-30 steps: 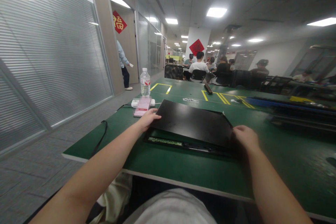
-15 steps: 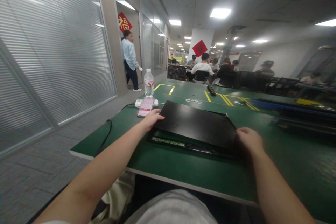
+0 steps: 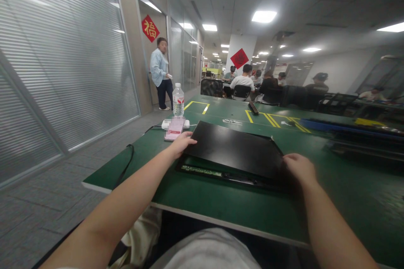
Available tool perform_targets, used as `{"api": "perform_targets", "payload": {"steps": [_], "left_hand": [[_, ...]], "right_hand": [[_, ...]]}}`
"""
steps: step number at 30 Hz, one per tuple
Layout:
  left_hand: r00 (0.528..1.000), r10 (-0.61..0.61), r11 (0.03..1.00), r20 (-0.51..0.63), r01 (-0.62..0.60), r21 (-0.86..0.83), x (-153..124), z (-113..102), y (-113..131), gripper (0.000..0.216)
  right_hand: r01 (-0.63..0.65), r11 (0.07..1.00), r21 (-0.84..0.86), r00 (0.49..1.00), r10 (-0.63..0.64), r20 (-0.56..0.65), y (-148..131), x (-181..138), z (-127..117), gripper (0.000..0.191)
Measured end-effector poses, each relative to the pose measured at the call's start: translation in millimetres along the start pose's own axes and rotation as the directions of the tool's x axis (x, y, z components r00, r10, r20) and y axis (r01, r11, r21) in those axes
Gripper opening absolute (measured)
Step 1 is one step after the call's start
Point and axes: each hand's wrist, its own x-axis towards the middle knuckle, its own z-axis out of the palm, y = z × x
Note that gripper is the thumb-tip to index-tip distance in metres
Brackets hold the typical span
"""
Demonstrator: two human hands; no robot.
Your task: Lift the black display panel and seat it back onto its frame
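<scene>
A flat black panel point(image 3: 235, 149) lies tilted over a thin black frame with a green circuit strip point(image 3: 202, 171) along its near edge, on the green table point(image 3: 221, 201). My left hand point(image 3: 181, 143) grips the panel's left edge, fingers curled on top. My right hand point(image 3: 299, 167) is closed on the panel's right near corner. Both forearms reach in from below.
A pink phone point(image 3: 174, 129), a white charger and a water bottle point(image 3: 178, 100) sit beyond my left hand; a black cable point(image 3: 126, 164) hangs off the table's left edge. Dark trays point(image 3: 356, 136) lie at right. A person in a blue shirt point(image 3: 160, 77) stands by the doorway; others sit beyond.
Both hands keep their hold on the panel with almost no movement. The person at the doorway has turned and stepped out toward the corridor. My view shifted slightly.
</scene>
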Motion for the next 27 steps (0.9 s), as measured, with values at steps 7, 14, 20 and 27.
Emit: {"api": "perform_targets", "payload": {"steps": [7,14,20,27], "left_hand": [[1.0,0.013,1.0,0.015,-0.014,0.018,0.4,-1.4,-0.8,0.048],[1.0,0.015,1.0,0.004,-0.015,0.014,1.9,-2.4,-2.5,0.055],[0.999,-0.01,0.999,0.031,0.012,-0.048,-0.4,-0.3,0.7,0.041],[0.988,-0.02,0.988,0.151,0.042,-0.145,-0.6,-0.7,3.6,0.031]], "right_hand": [[-0.013,1.0,0.015,1.0,0.013,0.024,0.0,0.0,-0.3,0.025],[-0.032,0.999,0.04,0.999,0.031,0.03,0.3,-0.2,0.2,0.021],[-0.014,0.999,0.043,0.999,0.013,0.031,0.5,0.6,-0.5,0.022],[-0.013,0.998,0.063,1.0,0.012,0.022,5.0,3.8,2.4,0.023]]}}
